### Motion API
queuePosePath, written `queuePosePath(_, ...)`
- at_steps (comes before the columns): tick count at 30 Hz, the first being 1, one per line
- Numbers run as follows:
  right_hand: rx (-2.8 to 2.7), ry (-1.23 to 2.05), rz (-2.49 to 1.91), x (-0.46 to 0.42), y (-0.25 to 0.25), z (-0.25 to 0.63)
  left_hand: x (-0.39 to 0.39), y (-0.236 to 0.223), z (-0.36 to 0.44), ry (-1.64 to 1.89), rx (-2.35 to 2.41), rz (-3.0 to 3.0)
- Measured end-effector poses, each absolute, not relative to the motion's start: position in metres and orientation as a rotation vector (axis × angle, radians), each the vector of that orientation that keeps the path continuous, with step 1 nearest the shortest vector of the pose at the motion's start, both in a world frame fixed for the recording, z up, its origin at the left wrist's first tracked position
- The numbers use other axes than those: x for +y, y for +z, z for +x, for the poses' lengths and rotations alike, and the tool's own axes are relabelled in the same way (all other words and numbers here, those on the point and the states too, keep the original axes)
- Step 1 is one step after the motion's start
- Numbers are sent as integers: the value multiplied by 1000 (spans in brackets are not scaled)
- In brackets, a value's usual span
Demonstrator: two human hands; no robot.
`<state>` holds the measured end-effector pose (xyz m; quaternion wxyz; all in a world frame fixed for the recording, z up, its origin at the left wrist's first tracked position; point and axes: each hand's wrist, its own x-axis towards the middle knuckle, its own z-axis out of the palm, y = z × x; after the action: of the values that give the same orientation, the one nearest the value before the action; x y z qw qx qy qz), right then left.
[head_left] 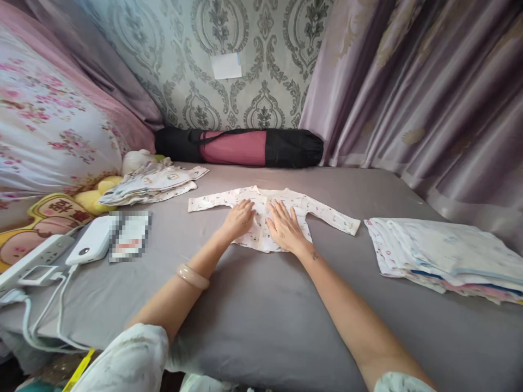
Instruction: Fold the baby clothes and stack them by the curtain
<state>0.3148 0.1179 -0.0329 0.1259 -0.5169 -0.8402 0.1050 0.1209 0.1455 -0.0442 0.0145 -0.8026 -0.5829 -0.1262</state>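
Note:
A small white baby shirt [261, 220] with a fine print lies spread on the grey sheet [261, 305], its long sleeves stretched out to both sides. My left hand [240, 219] rests flat on the left half of its front, palm down. On the right half lies my right hand [285, 226], fingers spread and pointing away from me. Both hands touch the cloth without gripping it. Parts of the shirt's body are hidden beneath them.
Folded clothes [151, 184] sit at the back left; a larger cloth stack [445, 256] lies right. A rolled mat bag [237, 147] lines the wall. Left are a power strip [36, 258], a white power bank [90, 239] with cables, a blurred-out item [129, 237] and plush toys [96, 197].

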Motion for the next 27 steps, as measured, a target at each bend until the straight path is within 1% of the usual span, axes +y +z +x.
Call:
queuePosePath(3, -2444, 188, -1635, 120, -39, 326, 130, -56, 155, -319, -1857, -2605)
queuePosePath(6, -2482, 230, -1705, 120, -48, 332, 123, -60, 166, -201, -1954, -2636)
queuePosePath(16, -2467, 205, -1721, 122, -56, 331, 124, -59, 164, -104, -1989, -2619)
queuePosePath(20, -2517, 280, -1704, 123, -49, 338, 122, -50, 156, -70, -1956, -2692)
queuePosePath(24, -2542, 218, -1668, 118, -46, 357, 113, -46, 141, -191, -1992, -2495)
queuePosePath(27, -2515, 168, -1730, 112, -51, 370, 108, -53, 132, -164, -2056, -2417)
